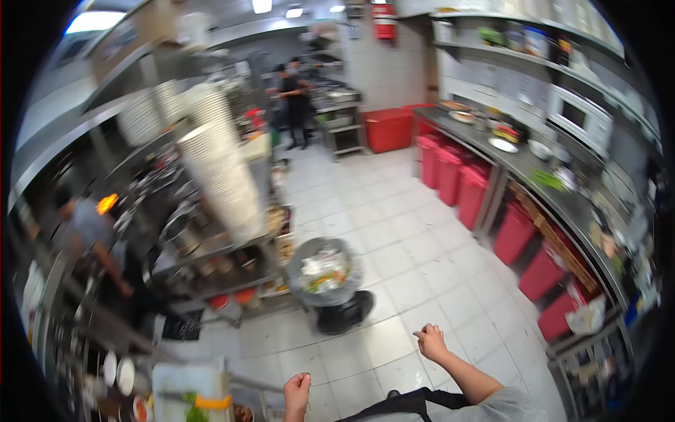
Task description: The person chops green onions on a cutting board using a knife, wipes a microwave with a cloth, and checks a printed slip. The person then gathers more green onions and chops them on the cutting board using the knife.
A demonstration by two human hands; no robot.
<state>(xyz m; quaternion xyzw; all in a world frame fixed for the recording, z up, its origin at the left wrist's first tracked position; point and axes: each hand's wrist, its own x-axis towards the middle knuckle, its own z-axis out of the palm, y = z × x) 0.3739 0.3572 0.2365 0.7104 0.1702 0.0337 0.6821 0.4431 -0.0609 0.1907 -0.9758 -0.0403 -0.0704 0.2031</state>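
My left hand (298, 390) is at the bottom, fingers curled together over the floor; what they hold, if anything, I cannot make out. To its left lies a white cutting board (176, 380) with an orange-handled knife (213, 403) and some green leaves (197, 413). My right hand (430, 342) hangs over the tiles, fingers loosely bent and apart, holding nothing visible. Ahead between the hands and the shelving stands a grey waste bin (325, 299) with food scraps and crumpled white material in it.
Tall plate stacks (223, 176) stand on the steel shelving to the left. A person (98, 239) is behind it; two more people (292, 98) stand far back. Along the right runs a steel counter (520, 165) with red bins (517, 232) beneath and a microwave (578, 119) above.
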